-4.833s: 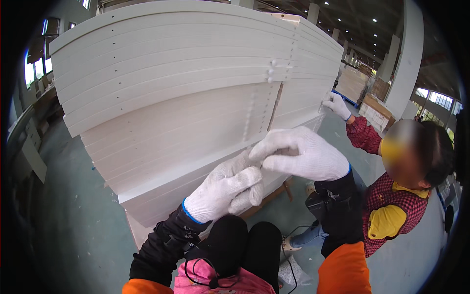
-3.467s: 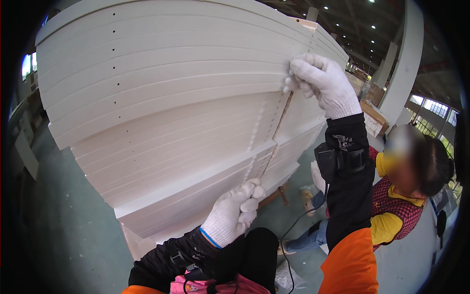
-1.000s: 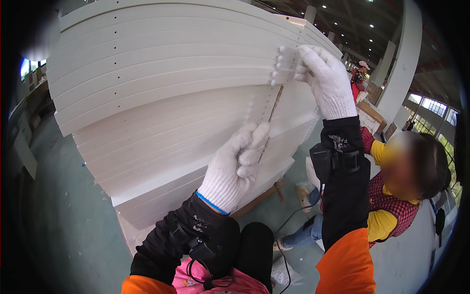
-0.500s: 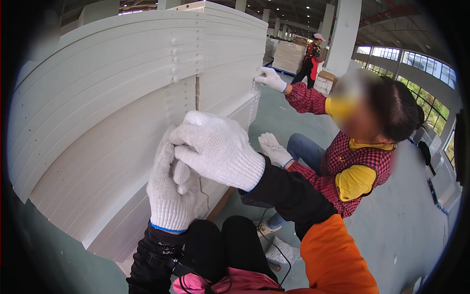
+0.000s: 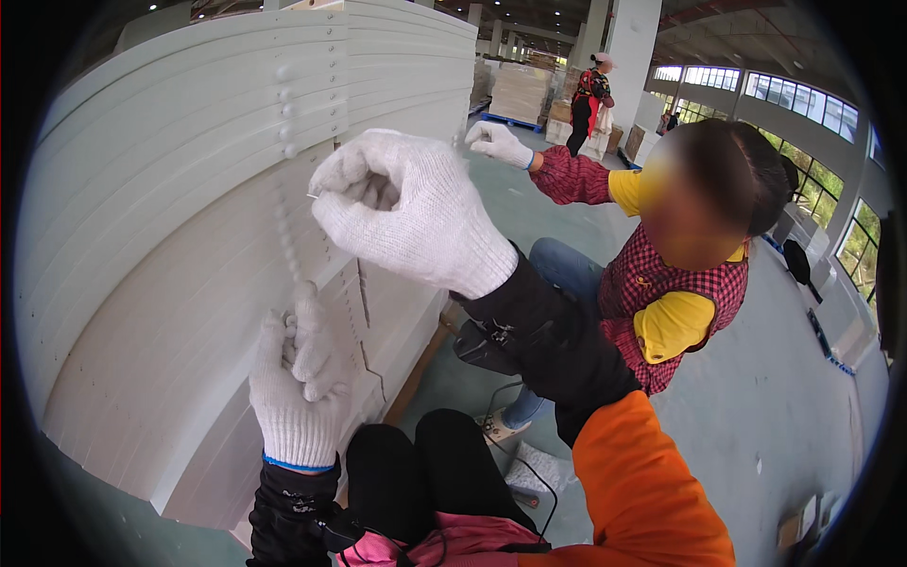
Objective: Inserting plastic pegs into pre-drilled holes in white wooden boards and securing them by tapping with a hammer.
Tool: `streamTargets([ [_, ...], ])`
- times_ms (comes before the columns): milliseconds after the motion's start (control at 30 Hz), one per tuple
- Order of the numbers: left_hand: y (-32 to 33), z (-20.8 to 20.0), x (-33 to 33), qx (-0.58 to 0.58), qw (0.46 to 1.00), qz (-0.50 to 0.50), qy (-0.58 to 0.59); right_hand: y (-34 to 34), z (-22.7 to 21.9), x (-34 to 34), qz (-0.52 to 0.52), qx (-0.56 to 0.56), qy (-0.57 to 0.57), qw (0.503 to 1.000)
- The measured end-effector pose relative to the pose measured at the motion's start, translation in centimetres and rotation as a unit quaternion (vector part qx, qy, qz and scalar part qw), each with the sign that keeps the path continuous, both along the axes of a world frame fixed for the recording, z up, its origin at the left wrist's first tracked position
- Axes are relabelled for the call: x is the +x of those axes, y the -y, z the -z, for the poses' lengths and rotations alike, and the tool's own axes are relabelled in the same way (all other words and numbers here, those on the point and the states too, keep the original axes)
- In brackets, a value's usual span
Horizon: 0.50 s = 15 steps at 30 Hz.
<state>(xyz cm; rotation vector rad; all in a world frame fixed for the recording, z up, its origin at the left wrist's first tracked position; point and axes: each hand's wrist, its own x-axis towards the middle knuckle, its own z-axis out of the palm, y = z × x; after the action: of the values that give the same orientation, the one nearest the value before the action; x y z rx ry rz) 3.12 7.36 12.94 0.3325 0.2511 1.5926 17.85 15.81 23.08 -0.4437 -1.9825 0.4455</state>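
Right hand (image 5: 416, 213), in a white knit glove: thumb and forefinger closed in a narrow pinch on a small white piece (image 5: 313, 196), only a thin tip of which shows; its full shape cannot be made out. The pinch is in front of the stack of white panels (image 5: 189, 123), whether touching it cannot be told. Up and left of the pinch, a column of round white knobs (image 5: 286, 123) stands on the panel edges; a line of small holes (image 5: 333, 80) runs just right of them. Below the pinch, the left hand (image 5: 302, 397), also gloved, has its fingers bent, forefinger raised; I cannot tell whether it holds anything. Beyond the right hand, a co-worker's gloved hand (image 5: 499, 144) is near the far side of the stack. Lower right, on the floor, lies a clear bag (image 5: 536, 472) with pale contents.
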Motion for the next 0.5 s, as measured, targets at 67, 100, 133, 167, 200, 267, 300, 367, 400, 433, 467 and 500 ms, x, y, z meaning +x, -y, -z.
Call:
streamTargets([
  [67, 0.9, -0.5, -0.5, -0.020, 0.999, -0.028, 0.018, -1.8, -1.6, -1.2, -0.058, 0.017, -0.067, 0.996],
  [100, 1.3, -0.8, -0.8, -0.038, 0.997, -0.061, 0.039, -1.9, -2.7, -1.3, -0.037, -0.002, -0.073, 0.997],
  [133, 1.6, -0.4, -1.0, -0.033, 0.995, -0.080, 0.041, -1.6, -3.9, -0.8, -0.019, -0.021, -0.079, 0.996],
  [167, 1.4, 0.3, -1.0, -0.019, 0.998, -0.037, 0.043, -2.1, -4.9, -0.2, -0.019, -0.033, -0.084, 0.996],
  [200, 1.4, 0.7, -1.0, -0.005, 0.999, 0.001, 0.043, -3.0, -5.7, 0.4, -0.024, -0.045, -0.087, 0.995],
  [267, 1.9, 0.1, 0.0, -0.051, 0.999, -0.020, -0.005, -4.6, -7.5, 1.5, -0.065, -0.061, -0.051, 0.995],
  [300, 2.4, -0.9, 0.1, -0.059, 0.998, -0.029, -0.011, -4.8, -8.0, 0.8, -0.079, -0.055, -0.048, 0.994],
  [367, 3.2, -1.3, -0.8, -0.051, 0.998, -0.037, -0.017, -4.8, -8.7, -0.9, -0.083, -0.057, -0.021, 0.995],
  [400, 3.5, -1.3, -1.3, -0.051, 0.998, -0.030, -0.025, -4.7, -8.8, -1.8, -0.091, -0.055, -0.020, 0.994],
  [433, 3.7, -1.0, -1.7, -0.049, 0.998, -0.036, -0.024, -4.6, -8.9, -2.6, -0.092, -0.055, -0.015, 0.994],
  [467, 3.8, -0.5, -2.0, -0.021, 0.999, -0.019, -0.024, -4.4, -9.0, -3.0, -0.090, -0.055, -0.011, 0.994],
  [500, 3.8, -0.3, -2.2, 0.006, 1.000, -0.001, -0.025, -4.6, -9.1, -3.1, -0.090, -0.053, -0.010, 0.994],
])
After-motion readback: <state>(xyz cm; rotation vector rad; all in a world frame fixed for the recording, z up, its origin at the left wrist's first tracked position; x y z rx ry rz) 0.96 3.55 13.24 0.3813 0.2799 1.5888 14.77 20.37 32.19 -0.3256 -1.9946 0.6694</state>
